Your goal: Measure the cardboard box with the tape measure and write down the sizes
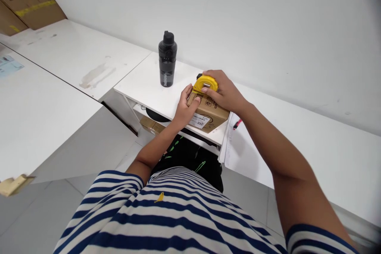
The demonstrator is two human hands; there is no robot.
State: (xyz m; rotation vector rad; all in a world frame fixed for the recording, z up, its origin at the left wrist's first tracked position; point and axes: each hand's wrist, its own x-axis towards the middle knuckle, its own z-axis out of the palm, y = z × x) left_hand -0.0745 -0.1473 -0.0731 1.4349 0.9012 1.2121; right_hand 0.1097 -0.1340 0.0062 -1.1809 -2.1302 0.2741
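A small brown cardboard box (216,117) with a white label stands on the white desk in front of me. My right hand (228,92) is closed around a yellow tape measure (212,80), which is at the top of the box. At the box's left end, my left hand (185,110) grips it, with the thumb on the near side and the fingers towards the far corner, close to the tape measure's mouth. Whether those fingers also pinch the tape's end is too small to tell.
A dark shaker bottle (168,63) stands upright left of the box. Right of the box lie paper sheets (241,149) with a red and black pen (237,124). Larger cardboard boxes (35,4) are at the far left. A white wall (268,27) borders the desk.
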